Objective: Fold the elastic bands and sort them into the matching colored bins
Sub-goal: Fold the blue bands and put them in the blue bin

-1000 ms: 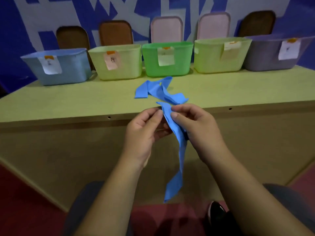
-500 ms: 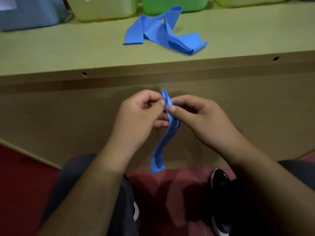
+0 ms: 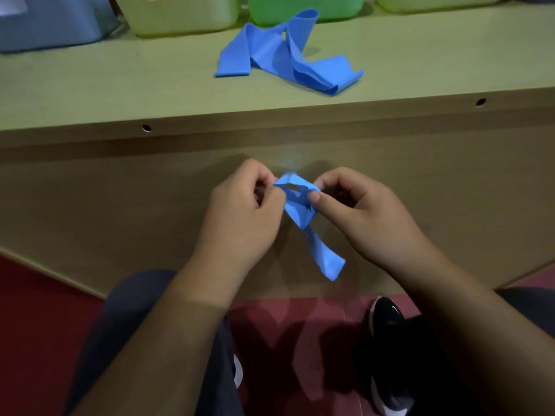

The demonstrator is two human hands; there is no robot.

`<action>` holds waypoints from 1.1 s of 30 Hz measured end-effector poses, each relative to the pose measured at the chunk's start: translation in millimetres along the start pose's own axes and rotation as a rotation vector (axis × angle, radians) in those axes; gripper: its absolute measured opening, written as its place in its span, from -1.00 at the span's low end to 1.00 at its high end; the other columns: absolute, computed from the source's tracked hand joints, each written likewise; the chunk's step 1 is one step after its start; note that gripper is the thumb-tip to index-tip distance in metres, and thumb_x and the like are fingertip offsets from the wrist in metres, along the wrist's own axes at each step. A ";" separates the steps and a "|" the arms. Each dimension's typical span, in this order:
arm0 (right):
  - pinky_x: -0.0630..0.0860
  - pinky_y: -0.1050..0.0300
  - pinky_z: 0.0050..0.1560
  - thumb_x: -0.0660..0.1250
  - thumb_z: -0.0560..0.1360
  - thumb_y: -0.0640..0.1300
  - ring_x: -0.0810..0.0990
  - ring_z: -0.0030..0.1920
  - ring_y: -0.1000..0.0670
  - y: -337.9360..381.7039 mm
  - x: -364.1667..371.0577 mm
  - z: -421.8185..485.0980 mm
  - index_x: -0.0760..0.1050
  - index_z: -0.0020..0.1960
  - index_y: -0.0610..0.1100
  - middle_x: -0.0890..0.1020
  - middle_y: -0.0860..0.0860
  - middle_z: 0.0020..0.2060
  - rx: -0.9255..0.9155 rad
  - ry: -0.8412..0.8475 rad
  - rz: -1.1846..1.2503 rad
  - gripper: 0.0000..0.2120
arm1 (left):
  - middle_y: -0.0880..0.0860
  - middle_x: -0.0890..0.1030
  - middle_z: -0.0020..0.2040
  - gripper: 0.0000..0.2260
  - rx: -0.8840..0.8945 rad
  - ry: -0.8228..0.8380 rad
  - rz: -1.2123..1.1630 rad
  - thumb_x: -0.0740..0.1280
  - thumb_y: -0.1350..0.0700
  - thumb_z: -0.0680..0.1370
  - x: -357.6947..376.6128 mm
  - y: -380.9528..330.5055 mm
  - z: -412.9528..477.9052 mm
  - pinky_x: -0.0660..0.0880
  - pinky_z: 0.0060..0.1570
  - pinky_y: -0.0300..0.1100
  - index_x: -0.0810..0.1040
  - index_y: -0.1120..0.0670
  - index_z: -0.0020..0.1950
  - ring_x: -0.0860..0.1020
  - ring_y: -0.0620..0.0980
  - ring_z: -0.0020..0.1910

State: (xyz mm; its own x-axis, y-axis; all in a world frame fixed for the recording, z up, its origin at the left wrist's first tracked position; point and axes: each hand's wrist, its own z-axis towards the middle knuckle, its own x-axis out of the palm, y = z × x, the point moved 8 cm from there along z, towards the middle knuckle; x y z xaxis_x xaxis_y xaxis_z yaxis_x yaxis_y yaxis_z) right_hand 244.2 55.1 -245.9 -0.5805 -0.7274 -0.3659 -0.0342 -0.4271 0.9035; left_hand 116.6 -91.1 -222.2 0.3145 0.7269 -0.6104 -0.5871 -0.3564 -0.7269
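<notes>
both hands pinch the top of a blue elastic band (image 3: pixel 326 258): the left hand (image 3: pixel 240 211) nips its left edge between thumb and curled fingers, and the right hand (image 3: pixel 357 211) clamps its right edge under the thumb. between the 2 pinches the band bunches into a small open loop. a short twisted tail hangs below it, in front of the table's front panel and under its top edge.

half a second ago this band hung as 1 narrow strip from fingertips pressed together. now the hands stand slightly apart, the top is doubled over and the tail is shorter. i judge the folding well under way, with perhaps 1 more fold needed before the band is compact enough for a bin.

on the table (image 3: pixel 90 85) top, a second blue band (image 3: pixel 279 52) lies crumpled and unfolded, not yet dealt with. along the table's far edge stand the bins, cut off by the frame: a blue bin (image 3: pixel 45 25) at far left, a yellow-green bin (image 3: pixel 180 16) beside it, a green bin (image 3: pixel 303 7) behind the loose band, and another yellow-green one further right. the blue bin is the likely target. nothing on the table blocks the reach to it, since the loose band sits right of that path. below the table, a dark shoe (image 3: pixel 387 319) rests on the red floor.
</notes>
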 end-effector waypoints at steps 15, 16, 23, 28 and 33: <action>0.43 0.12 -0.09 0.56 0.45 -0.27 0.53 -0.12 -0.05 -12.8 1.7 0.8 0.50 -0.03 -0.11 0.54 -0.09 -0.18 0.162 0.055 0.391 -0.75 | -0.01 0.49 -0.26 -0.94 -0.053 0.204 -0.574 0.36 0.14 0.56 21.3 4.0 1.2 0.45 -0.14 -0.03 0.49 0.05 -0.02 0.44 -0.04 -0.22; 0.43 0.17 -0.14 0.53 0.42 -0.26 0.53 -0.15 -0.06 -11.5 1.9 1.8 0.49 -0.04 -0.11 0.53 -0.10 -0.19 0.165 0.044 0.444 -0.76 | 0.00 0.47 -0.27 -0.92 -0.048 0.219 -0.589 0.37 0.17 0.56 21.4 5.4 0.9 0.43 -0.18 -0.10 0.50 0.06 0.01 0.43 -0.04 -0.24; 0.55 0.20 -0.33 0.26 0.58 -0.53 0.62 -0.39 -0.02 -3.7 0.2 4.6 0.40 0.02 -0.19 0.63 -0.11 -0.36 0.200 0.027 0.660 -0.74 | 0.01 0.47 -0.26 -0.77 -0.080 0.246 -0.719 0.42 0.35 0.60 20.5 24.6 6.3 0.54 -0.19 -0.21 0.55 0.20 0.23 0.47 -0.10 -0.30; 0.67 -0.05 -0.11 0.30 0.59 -0.52 0.69 -0.25 -0.16 1.3 10.4 3.0 0.42 0.07 -0.23 0.65 -0.26 -0.22 0.152 0.077 0.589 -0.77 | 0.15 0.66 0.24 -0.60 -0.148 0.481 -0.613 0.44 0.27 0.55 43.3 35.1 -4.8 0.55 0.18 -0.18 0.55 0.16 0.39 0.63 -0.05 0.14; 0.62 0.19 -0.18 0.38 0.59 -0.46 0.71 -0.23 -0.01 1.5 9.7 3.3 0.47 0.07 -0.23 0.64 -0.14 -0.17 0.135 0.070 0.500 -0.81 | -0.05 0.68 -0.10 -0.85 -0.185 0.596 -0.475 0.43 0.10 0.54 60.5 38.8 -13.9 0.49 0.05 -0.14 0.66 0.11 0.07 0.57 -0.09 -0.10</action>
State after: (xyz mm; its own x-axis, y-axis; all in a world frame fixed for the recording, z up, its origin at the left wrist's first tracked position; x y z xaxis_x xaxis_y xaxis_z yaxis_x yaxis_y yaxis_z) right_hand 235.8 49.2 -247.4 -0.4971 -0.8610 0.1080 0.1262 0.0514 0.9907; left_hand 123.2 -69.1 -291.7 0.8789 0.4069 -0.2490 -0.1719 -0.2167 -0.9610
